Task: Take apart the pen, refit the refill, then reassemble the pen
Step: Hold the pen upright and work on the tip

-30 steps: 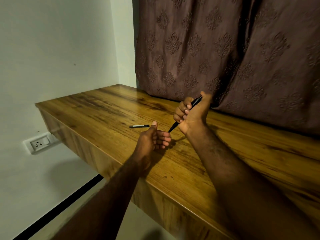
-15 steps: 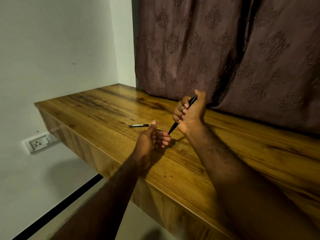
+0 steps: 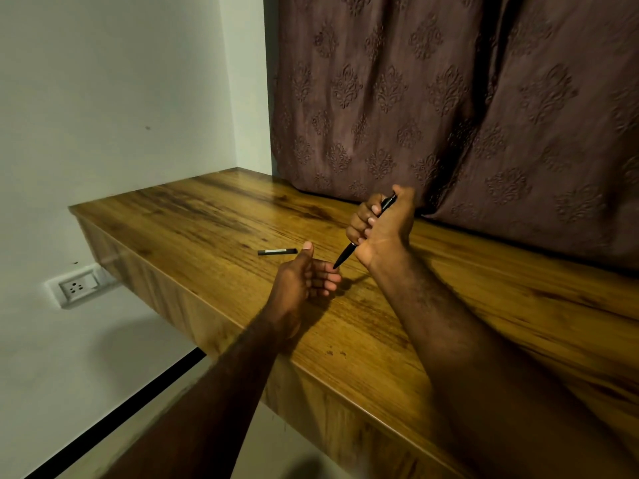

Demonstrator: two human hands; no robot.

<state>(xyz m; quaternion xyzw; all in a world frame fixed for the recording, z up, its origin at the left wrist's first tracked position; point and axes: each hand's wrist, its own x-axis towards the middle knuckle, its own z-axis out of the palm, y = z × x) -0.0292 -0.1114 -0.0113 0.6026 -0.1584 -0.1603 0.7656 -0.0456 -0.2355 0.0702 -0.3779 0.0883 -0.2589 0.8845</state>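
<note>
Wooden desk, right hand gripping pen

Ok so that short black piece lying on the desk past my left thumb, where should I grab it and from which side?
Pinch the short black piece across its middle, coming straight down from above with the left hand. It lies flat on the wooden desk, lengthwise left to right, so its long sides are open to thumb and forefinger. The right hand is busy holding the pen.

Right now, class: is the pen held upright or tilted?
Tilted: the pen slants in the right hand, tip down-left.
</note>
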